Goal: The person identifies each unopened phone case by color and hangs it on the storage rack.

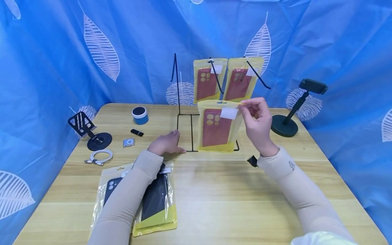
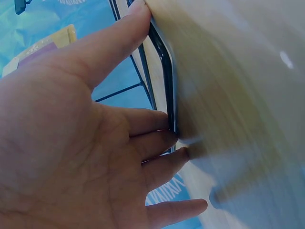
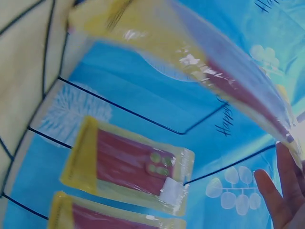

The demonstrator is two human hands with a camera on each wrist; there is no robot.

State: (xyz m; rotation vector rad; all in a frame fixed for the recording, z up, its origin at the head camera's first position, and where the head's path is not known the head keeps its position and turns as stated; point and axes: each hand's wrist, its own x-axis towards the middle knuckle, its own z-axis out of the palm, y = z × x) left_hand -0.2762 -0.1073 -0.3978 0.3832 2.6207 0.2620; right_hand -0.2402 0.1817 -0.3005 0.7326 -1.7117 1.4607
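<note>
My right hand [image 1: 258, 119] pinches the top corner of a yellow-edged clear bag [image 1: 215, 131] with a red phone case in it. The bag hangs upright, in front of a black wire rack [image 1: 192, 132]. Two similar bagged red cases hang on the rack's hooks behind it, a left one [image 1: 206, 86] and a right one [image 1: 240, 85]; the left hook of the rack is bare. At the rack's base, my left hand [image 1: 165, 143] touches the wire. In the left wrist view its thumb and extended fingers [image 2: 164, 167] lie along the black wire at the table edge.
Two bagged dark phone cases [image 1: 155, 200] lie front left under my left forearm. At left are a black stand [image 1: 99, 141], a white cable [image 1: 102, 156], a small square player [image 1: 128, 142], a black stick [image 1: 136, 132] and a blue-white cylinder [image 1: 140, 117]. A dark green stand [image 1: 284, 126] is at right.
</note>
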